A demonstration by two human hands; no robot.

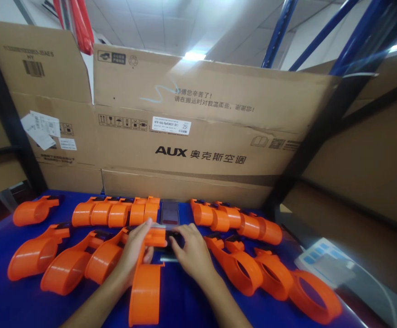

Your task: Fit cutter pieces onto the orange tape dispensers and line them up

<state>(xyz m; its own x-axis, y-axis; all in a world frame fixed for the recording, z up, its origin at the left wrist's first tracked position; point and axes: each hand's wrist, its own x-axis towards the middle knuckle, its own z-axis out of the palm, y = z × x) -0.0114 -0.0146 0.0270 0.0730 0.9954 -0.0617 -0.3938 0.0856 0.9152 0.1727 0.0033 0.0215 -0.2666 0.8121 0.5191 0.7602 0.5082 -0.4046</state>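
In front of me is an orange tape dispenser (145, 294), its wide round ring hanging low toward me. My left hand (134, 250) is closed around its upper arm, thumb on top. At the head of the same dispenser, the fingers of my right hand (192, 253) are bent around a black part (169, 238); their tips are partly hidden. A pale, shiny strip shows along the top edge of the head. Several more orange dispensers (66, 269) with dark ends lie to the left of my hands, and others (242, 269) lie to the right.
Behind the blue tabletop (181, 300) stands a large cardboard sheet (198, 150). A dark phone-like slab (170, 213) lies just beyond my hands. On the right is a white and blue box (324, 262). Dark frame posts (297, 132) rise at both sides.
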